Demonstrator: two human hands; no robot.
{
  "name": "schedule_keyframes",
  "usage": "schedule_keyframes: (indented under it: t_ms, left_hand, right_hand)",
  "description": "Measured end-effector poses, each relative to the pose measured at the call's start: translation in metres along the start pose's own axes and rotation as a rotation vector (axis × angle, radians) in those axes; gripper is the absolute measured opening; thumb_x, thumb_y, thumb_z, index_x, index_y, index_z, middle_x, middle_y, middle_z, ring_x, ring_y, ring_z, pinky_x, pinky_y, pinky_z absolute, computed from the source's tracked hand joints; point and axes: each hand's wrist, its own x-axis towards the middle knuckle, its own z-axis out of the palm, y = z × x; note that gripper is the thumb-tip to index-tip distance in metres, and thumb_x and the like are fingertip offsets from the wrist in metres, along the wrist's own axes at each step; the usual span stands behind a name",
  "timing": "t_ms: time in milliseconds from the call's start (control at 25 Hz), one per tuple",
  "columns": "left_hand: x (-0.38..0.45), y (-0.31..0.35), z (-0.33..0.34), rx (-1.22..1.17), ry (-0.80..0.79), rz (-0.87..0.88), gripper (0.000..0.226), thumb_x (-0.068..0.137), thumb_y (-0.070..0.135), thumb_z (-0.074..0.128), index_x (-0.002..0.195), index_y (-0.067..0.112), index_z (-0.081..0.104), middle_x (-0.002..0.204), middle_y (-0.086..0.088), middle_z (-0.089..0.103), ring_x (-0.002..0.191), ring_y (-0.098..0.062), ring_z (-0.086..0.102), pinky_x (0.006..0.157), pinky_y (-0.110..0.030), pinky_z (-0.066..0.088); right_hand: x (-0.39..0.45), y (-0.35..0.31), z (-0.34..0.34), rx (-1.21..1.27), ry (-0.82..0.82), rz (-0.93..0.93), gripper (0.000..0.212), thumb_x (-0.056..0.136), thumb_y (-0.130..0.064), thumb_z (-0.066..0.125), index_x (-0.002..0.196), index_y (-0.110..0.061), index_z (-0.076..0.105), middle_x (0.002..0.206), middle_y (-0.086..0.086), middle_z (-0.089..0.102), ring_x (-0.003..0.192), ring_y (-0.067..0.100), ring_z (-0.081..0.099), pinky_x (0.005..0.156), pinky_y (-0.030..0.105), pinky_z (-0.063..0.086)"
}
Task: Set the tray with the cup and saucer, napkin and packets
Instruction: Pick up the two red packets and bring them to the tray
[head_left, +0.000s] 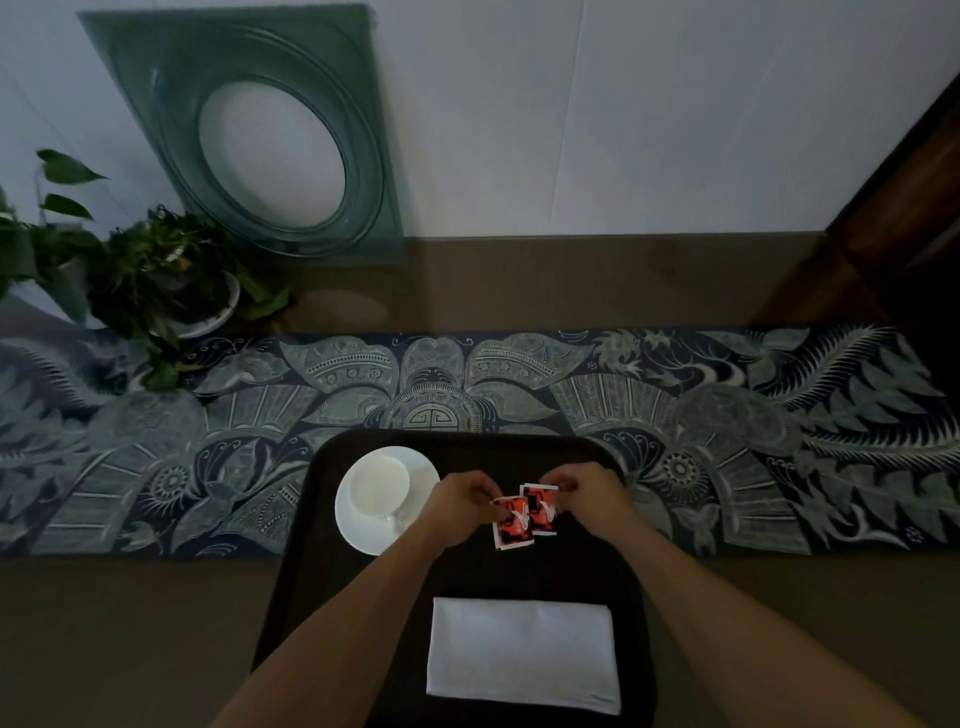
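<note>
A dark tray (613, 571) lies on the table in front of me. At its far left a white cup (378, 487) stands on a white saucer (363, 535). A folded white napkin (522, 652) lies flat on the tray's near part. Two red packets sit side by side in the tray's middle. My left hand (462, 501) pinches the left packet (513, 531) at its upper edge. My right hand (584, 491) pinches the right packet (540, 514) on its right side. Whether the packets rest on the tray or hang just above it, I cannot tell.
A patterned blue-grey runner (779, 431) crosses the brown table under the tray's far end. A potted plant (156, 280) stands at the back left. A green square glass dish (260, 140) leans against the white wall behind it. Dark wood furniture (914, 197) is at the right.
</note>
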Motion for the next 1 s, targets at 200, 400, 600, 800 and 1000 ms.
schedule_keyframes:
  t_ms: [200, 400, 600, 800, 1000]
  left_hand:
    - [0.033, 0.005, 0.015, -0.007, -0.011, -0.04, 0.013, 0.081, 0.016, 0.074, 0.091, 0.02, 0.067, 0.085, 0.002, 0.07, 0.081, -0.01, 0.066, 0.075, -0.023, 0.051]
    - [0.054, 0.014, 0.025, 0.081, 0.107, -0.057, 0.016, 0.08, 0.021, 0.075, 0.094, 0.02, 0.069, 0.083, 0.005, 0.067, 0.074, -0.009, 0.062, 0.064, -0.02, 0.047]
    - [0.066, 0.02, 0.03, 0.13, 0.149, -0.056, 0.023, 0.08, 0.025, 0.075, 0.099, 0.022, 0.064, 0.084, 0.007, 0.065, 0.073, -0.006, 0.06, 0.064, -0.022, 0.048]
    - [0.068, 0.022, 0.038, 0.207, 0.209, -0.074, 0.023, 0.078, 0.029, 0.073, 0.098, 0.023, 0.061, 0.088, 0.007, 0.061, 0.076, -0.011, 0.06, 0.067, -0.032, 0.052]
    - [0.067, 0.02, 0.043, 0.253, 0.242, -0.052, 0.028, 0.076, 0.031, 0.074, 0.099, 0.021, 0.062, 0.103, 0.002, 0.054, 0.084, -0.014, 0.057, 0.073, -0.033, 0.052]
  right_hand:
    - [0.029, 0.008, 0.003, 0.009, -0.042, 0.003, 0.026, 0.086, -0.013, 0.068, 0.112, -0.017, 0.07, 0.107, -0.002, 0.072, 0.094, 0.006, 0.064, 0.089, 0.024, 0.049]
    - [0.046, 0.017, -0.004, 0.035, -0.003, -0.014, 0.025, 0.083, -0.014, 0.071, 0.108, -0.018, 0.074, 0.103, -0.001, 0.074, 0.093, 0.011, 0.066, 0.081, 0.02, 0.044]
    - [0.055, 0.017, -0.008, -0.051, 0.001, -0.053, 0.028, 0.086, -0.015, 0.068, 0.113, -0.017, 0.072, 0.11, 0.002, 0.07, 0.102, 0.016, 0.063, 0.082, 0.018, 0.036]
    - [0.059, 0.021, -0.004, -0.068, 0.014, -0.068, 0.028, 0.087, -0.012, 0.066, 0.114, -0.015, 0.071, 0.113, 0.005, 0.067, 0.105, 0.019, 0.062, 0.086, 0.02, 0.038]
    - [0.055, 0.023, 0.004, -0.083, 0.066, -0.053, 0.033, 0.089, -0.014, 0.063, 0.121, -0.017, 0.066, 0.115, 0.006, 0.061, 0.104, 0.02, 0.061, 0.089, 0.026, 0.044]
